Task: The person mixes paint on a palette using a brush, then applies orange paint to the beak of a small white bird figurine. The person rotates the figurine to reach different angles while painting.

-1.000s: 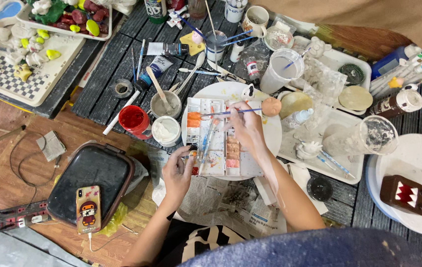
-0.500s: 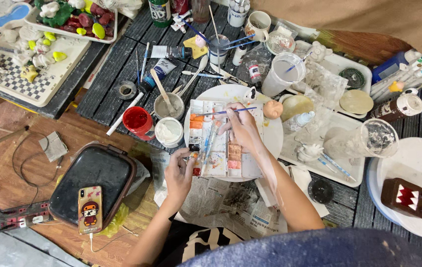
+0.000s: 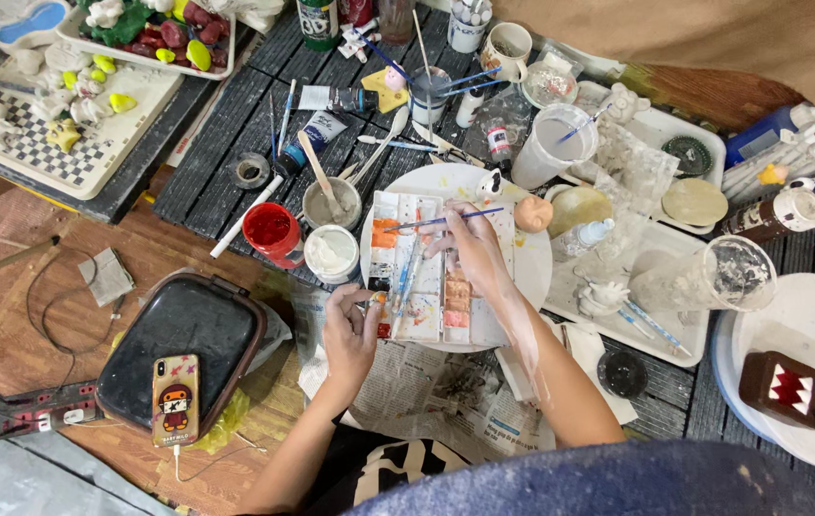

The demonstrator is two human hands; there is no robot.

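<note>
Blue-handled brush [image 3: 436, 221] pinched in right grip [image 3: 470, 250], tip over palette [image 3: 427, 268]; left grip [image 3: 350, 330] closed on palette's corner.

Cups [image 3: 331, 253] crowding palette [image 3: 427, 272] — bare newspaper [image 3: 427, 382] below

Orange and pink smears on the white palette [image 3: 427, 277], red cup [image 3: 272, 232], checkered black-and-white tray [image 3: 83, 162].

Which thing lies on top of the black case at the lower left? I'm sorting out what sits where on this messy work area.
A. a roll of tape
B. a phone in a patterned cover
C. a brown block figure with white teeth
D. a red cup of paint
B: the phone in a patterned cover rests flat on the black case, near its lower left corner.
</note>
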